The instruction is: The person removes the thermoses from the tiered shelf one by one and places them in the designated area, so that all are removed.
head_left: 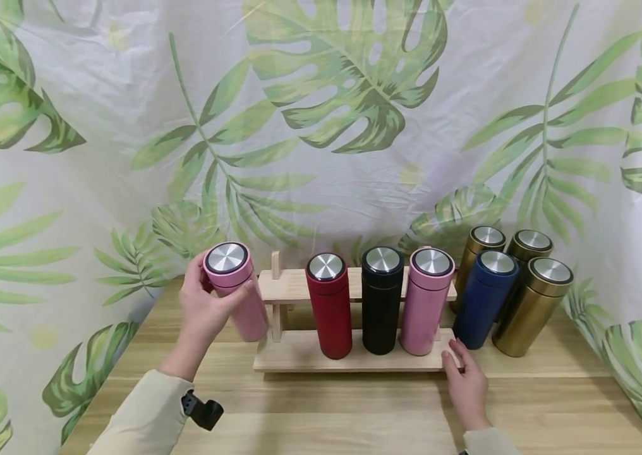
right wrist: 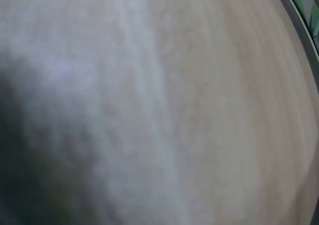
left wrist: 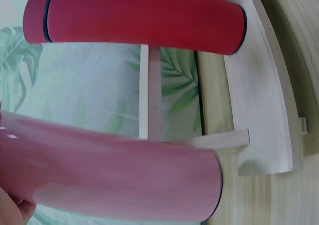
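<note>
My left hand grips a pink thermos bottle near its top, with the thumb across the front. The bottle is slightly tilted at the left end of a two-tier wooden rack; in the left wrist view its base is beside the lower shelf. On that shelf stand a red thermos, a black thermos and a second pink thermos. My right hand rests at the right end of the lower shelf, fingers slightly bent. The right wrist view shows mostly blurred wood grain, no fingers.
Right of the rack, a blue thermos stands close to several gold ones, the nearest gold thermos in front. A leaf-patterned cloth hangs behind the wooden table. A small upright peg rises from the upper shelf's left end.
</note>
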`<state>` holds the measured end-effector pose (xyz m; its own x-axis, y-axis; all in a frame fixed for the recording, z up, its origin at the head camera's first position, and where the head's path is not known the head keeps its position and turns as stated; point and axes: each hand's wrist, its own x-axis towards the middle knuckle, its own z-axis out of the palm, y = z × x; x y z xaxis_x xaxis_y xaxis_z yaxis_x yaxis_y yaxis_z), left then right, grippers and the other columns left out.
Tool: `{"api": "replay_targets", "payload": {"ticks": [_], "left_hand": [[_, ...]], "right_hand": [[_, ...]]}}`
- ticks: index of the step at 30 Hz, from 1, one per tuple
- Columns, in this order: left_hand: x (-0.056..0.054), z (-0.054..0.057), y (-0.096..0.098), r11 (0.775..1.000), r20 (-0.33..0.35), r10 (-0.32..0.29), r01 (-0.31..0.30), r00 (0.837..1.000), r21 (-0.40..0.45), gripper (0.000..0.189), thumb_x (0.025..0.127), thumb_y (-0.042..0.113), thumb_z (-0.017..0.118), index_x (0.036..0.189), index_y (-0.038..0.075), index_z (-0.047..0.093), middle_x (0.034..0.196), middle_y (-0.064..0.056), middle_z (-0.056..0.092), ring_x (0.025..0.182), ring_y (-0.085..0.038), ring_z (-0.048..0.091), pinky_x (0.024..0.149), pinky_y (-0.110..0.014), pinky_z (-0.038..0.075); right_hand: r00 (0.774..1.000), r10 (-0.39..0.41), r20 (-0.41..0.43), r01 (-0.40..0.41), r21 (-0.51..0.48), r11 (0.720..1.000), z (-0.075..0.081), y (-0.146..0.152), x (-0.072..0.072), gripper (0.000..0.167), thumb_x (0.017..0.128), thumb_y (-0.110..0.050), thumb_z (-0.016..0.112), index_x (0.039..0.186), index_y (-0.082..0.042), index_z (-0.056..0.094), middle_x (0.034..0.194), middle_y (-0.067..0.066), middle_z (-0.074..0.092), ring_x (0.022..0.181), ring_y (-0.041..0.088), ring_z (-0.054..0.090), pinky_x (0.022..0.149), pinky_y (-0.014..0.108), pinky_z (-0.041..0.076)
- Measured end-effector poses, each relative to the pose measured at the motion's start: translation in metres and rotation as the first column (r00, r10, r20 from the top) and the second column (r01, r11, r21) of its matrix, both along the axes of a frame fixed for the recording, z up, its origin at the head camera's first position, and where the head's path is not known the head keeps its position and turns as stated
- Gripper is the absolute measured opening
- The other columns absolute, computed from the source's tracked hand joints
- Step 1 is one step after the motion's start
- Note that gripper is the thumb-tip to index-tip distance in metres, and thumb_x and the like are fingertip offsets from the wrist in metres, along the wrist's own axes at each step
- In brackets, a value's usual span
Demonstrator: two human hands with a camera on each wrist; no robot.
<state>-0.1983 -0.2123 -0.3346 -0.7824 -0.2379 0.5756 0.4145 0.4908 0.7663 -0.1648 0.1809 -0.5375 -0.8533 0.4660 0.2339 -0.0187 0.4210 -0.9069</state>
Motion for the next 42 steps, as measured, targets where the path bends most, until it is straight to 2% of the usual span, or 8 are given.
{"api": "replay_targets", "payload": {"ticks": [4,7,9,14,20,30,36,42], "left_hand": [[-0.005,-0.004,-0.006,0.997,-0.040,0.078,-0.077,0.996,0.029,0.074,0.062,0.002,0.083,0.126,0.002,0.047,0.112,-0.004,0.057,0.094,-0.004,0.054,0.078,-0.012,0.045],[-0.009,-0.006,-0.009,0.992,-0.034,0.118,-0.116,0.992,0.051,0.074,0.063,0.001,0.082,0.127,0.002,0.046,0.116,-0.004,0.056,0.096,-0.002,0.052,0.081,-0.011,0.044],[-0.010,-0.005,-0.009,0.989,-0.036,0.133,-0.130,0.990,0.064,0.075,0.062,0.000,0.082,0.128,0.002,0.046,0.117,-0.007,0.055,0.097,-0.001,0.052,0.082,-0.011,0.043],[-0.021,-0.014,-0.017,0.980,-0.048,0.156,-0.149,0.987,0.131,0.075,0.062,0.001,0.083,0.127,0.003,0.046,0.118,-0.005,0.055,0.100,-0.004,0.052,0.084,-0.015,0.044],[-0.038,-0.028,-0.025,0.963,0.005,0.208,-0.206,0.978,0.175,0.075,0.063,0.007,0.083,0.127,0.009,0.045,0.121,-0.004,0.055,0.108,-0.011,0.052,0.091,-0.024,0.044],[-0.071,-0.043,-0.025,0.960,0.058,0.222,-0.229,0.973,0.163,0.075,0.065,0.012,0.082,0.129,0.010,0.043,0.123,-0.009,0.055,0.112,-0.017,0.052,0.095,-0.035,0.044],[-0.083,-0.054,-0.023,0.951,0.101,0.237,-0.252,0.966,0.179,0.075,0.066,0.014,0.082,0.130,0.011,0.042,0.125,-0.009,0.054,0.114,-0.019,0.051,0.097,-0.035,0.042],[-0.091,-0.061,-0.023,0.936,0.132,0.280,-0.301,0.951,0.184,0.075,0.066,0.014,0.081,0.130,0.011,0.041,0.125,-0.009,0.053,0.116,-0.020,0.049,0.099,-0.034,0.039]], "right_hand": [[1.000,-0.002,0.001,0.002,-0.008,1.000,0.001,0.000,0.000,0.033,0.090,-0.019,0.060,0.119,-0.001,0.061,0.129,0.016,0.055,0.075,-0.016,0.043,0.063,0.006,0.036],[1.000,0.000,0.003,0.000,-0.018,1.000,0.001,0.001,0.000,0.034,0.091,-0.019,0.060,0.119,-0.001,0.061,0.130,0.016,0.054,0.077,-0.018,0.042,0.063,0.006,0.036],[1.000,0.002,0.008,-0.002,-0.021,1.000,0.000,0.001,0.000,0.034,0.091,-0.020,0.060,0.119,-0.001,0.061,0.130,0.016,0.054,0.078,-0.018,0.042,0.063,0.006,0.036],[1.000,0.005,0.012,-0.005,-0.026,1.000,0.000,0.001,-0.001,0.034,0.091,-0.020,0.060,0.119,-0.001,0.061,0.131,0.015,0.054,0.085,-0.022,0.039,0.066,0.005,0.035],[1.000,0.012,-0.010,-0.012,-0.030,0.999,0.001,-0.001,-0.001,0.034,0.090,-0.018,0.060,0.118,0.001,0.061,0.130,0.016,0.054,0.088,-0.025,0.038,0.067,0.004,0.036],[1.000,0.013,0.002,-0.013,-0.036,0.999,0.000,-0.001,-0.004,0.036,0.091,-0.021,0.060,0.120,-0.001,0.060,0.131,0.015,0.053,0.093,-0.024,0.037,0.069,0.003,0.035],[1.000,0.013,0.010,-0.013,-0.049,0.999,-0.001,0.000,-0.005,0.036,0.091,-0.022,0.059,0.121,-0.001,0.060,0.132,0.015,0.053,0.093,-0.023,0.038,0.068,0.005,0.036],[1.000,0.004,0.001,-0.004,-0.048,0.999,-0.002,0.002,-0.004,0.035,0.090,-0.021,0.060,0.119,0.000,0.061,0.131,0.015,0.053,0.095,-0.024,0.037,0.068,0.005,0.036]]}}
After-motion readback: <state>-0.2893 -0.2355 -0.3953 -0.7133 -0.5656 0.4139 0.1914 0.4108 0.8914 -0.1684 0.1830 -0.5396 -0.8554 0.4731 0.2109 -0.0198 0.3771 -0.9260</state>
